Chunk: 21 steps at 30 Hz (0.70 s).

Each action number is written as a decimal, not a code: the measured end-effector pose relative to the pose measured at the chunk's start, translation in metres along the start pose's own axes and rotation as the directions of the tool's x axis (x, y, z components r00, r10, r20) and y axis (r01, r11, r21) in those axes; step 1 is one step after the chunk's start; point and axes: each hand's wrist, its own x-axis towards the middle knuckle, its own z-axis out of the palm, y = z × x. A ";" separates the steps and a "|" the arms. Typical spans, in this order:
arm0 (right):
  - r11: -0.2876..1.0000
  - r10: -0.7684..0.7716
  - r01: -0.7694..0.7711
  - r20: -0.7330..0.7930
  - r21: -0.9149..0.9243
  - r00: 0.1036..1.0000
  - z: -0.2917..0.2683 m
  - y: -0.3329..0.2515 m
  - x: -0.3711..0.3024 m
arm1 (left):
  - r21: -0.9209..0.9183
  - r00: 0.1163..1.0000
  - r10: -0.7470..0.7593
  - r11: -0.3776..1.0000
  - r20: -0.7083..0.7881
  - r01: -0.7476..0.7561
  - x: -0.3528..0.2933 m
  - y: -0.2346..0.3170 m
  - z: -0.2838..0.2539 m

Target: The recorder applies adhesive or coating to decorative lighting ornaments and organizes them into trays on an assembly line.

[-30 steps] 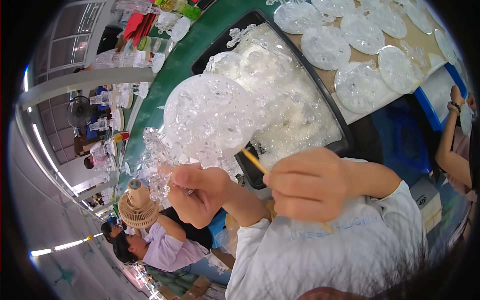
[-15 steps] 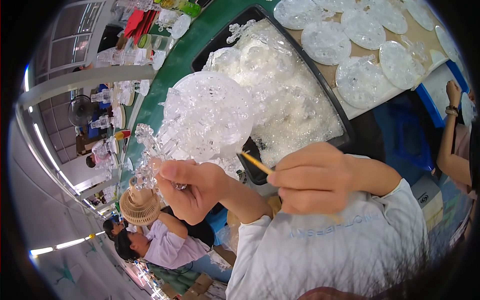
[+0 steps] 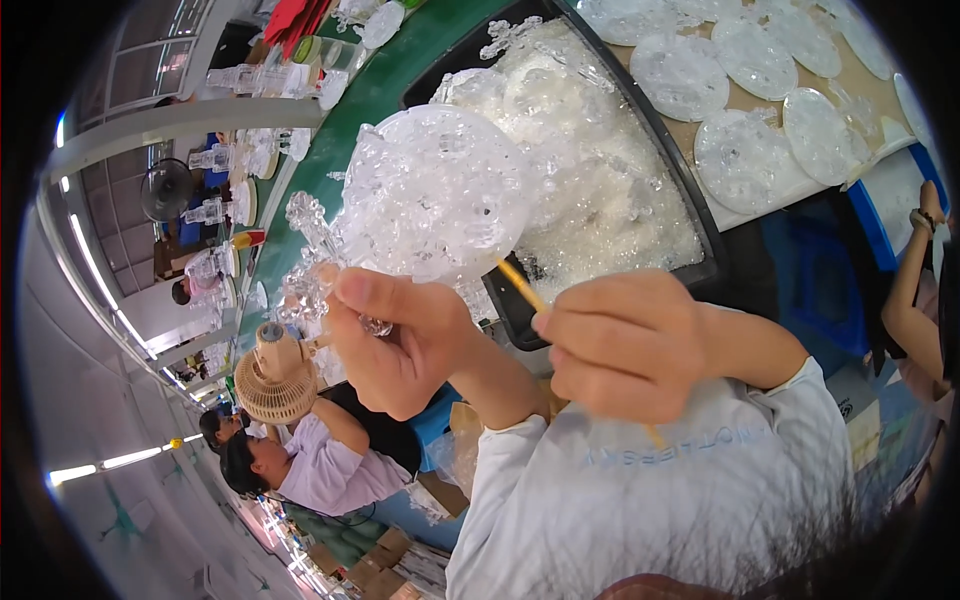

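Note:
My left hand (image 3: 400, 335) is closed, thumb against fingers, around a clear, knobbly crystal-like ornament piece (image 3: 306, 215) that stands up past the thumb. In my right hand (image 3: 630, 345) a thin brush with a yellow handle (image 3: 520, 285) is pinched like a pen. Its tip points up and left, at the lower edge of a round white base (image 3: 500, 235) in the picture; whether they touch I cannot tell. Clear pieces cover much of that base. Behind it, a black tray (image 3: 700, 225) holds white sparkling granules (image 3: 620, 230) and larger clear lumps.
Several round clear bases (image 3: 740, 160) lie on a brown board at the far right. Green table surface (image 3: 400, 85) runs along the tray's left. A beige fan (image 3: 277, 385) and a seated person (image 3: 320, 465) are at left; another person's arm (image 3: 910, 300) shows at right.
The view has shifted slightly. My left hand and the ornament piece are a little higher in the picture. The brush tip, seen before beside the base, now meets its edge in the picture.

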 end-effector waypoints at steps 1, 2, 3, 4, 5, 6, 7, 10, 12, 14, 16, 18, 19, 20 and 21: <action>0.999 0.019 -0.020 -0.006 -0.026 1.000 -0.003 0.002 -0.002 | 0.002 1.000 -0.001 1.000 0.000 0.001 -0.001 -0.001 0.000; 0.998 0.039 -0.040 -0.012 -0.052 0.999 -0.005 0.003 -0.003 | -0.021 1.000 -0.018 1.000 0.012 0.019 -0.002 -0.002 -0.001; 0.998 0.041 -0.041 -0.010 -0.050 0.999 -0.005 0.005 -0.003 | -0.043 0.999 -0.036 0.998 0.025 0.038 -0.004 -0.003 0.000; 0.999 0.030 -0.030 0.021 0.013 0.999 -0.005 0.002 -0.002 | -0.047 0.999 -0.037 0.998 0.022 0.038 -0.002 -0.002 -0.001; 0.997 0.017 -0.021 0.052 0.076 0.998 -0.005 0.000 -0.001 | -0.086 0.998 -0.064 0.994 0.001 0.064 0.000 0.000 0.000; 0.997 0.015 -0.019 0.052 0.073 0.999 -0.006 -0.002 -0.001 | -0.126 0.996 -0.093 0.988 -0.019 0.090 0.002 0.002 -0.001; 0.999 0.024 -0.025 0.052 0.032 0.998 -0.005 0.001 -0.002 | -0.126 0.995 -0.094 0.988 -0.017 0.091 0.001 0.001 0.000; 1.000 0.014 -0.014 -0.008 -0.028 1.000 -0.006 0.006 -0.004 | -0.146 0.994 -0.109 0.983 0.006 0.109 -0.001 -0.001 0.000; 0.999 -0.005 0.002 -0.069 -0.046 0.998 -0.006 0.006 -0.006 | -0.148 0.995 -0.099 0.984 0.006 0.099 0.000 -0.002 0.000; 0.996 0.038 -0.044 0.075 0.073 0.996 -0.004 0.002 -0.008 | -0.147 0.993 -0.116 0.982 0.002 0.115 -0.002 -0.002 -0.001; 0.998 0.001 -0.001 -0.005 0.066 1.000 -0.003 0.004 -0.010 | -0.140 0.992 -0.130 0.982 -0.005 0.128 -0.002 -0.002 -0.002; 0.997 -0.039 0.045 -0.086 0.063 0.996 -0.004 0.006 -0.009 | -0.192 0.987 -0.163 0.968 0.008 0.162 -0.001 -0.001 -0.004; 0.998 -0.015 0.015 -0.005 0.068 1.000 -0.006 0.006 -0.009 | -0.195 0.986 -0.164 0.967 0.009 0.163 -0.001 -0.002 -0.004; 0.997 0.010 -0.015 0.076 0.069 0.997 -0.007 0.005 -0.008 | -0.189 0.987 -0.164 0.969 0.006 0.162 -0.002 -0.002 -0.004; 0.998 0.010 -0.015 0.076 0.067 0.997 -0.006 0.004 -0.008 | -0.182 0.987 -0.163 0.970 0.003 0.161 -0.002 -0.003 -0.004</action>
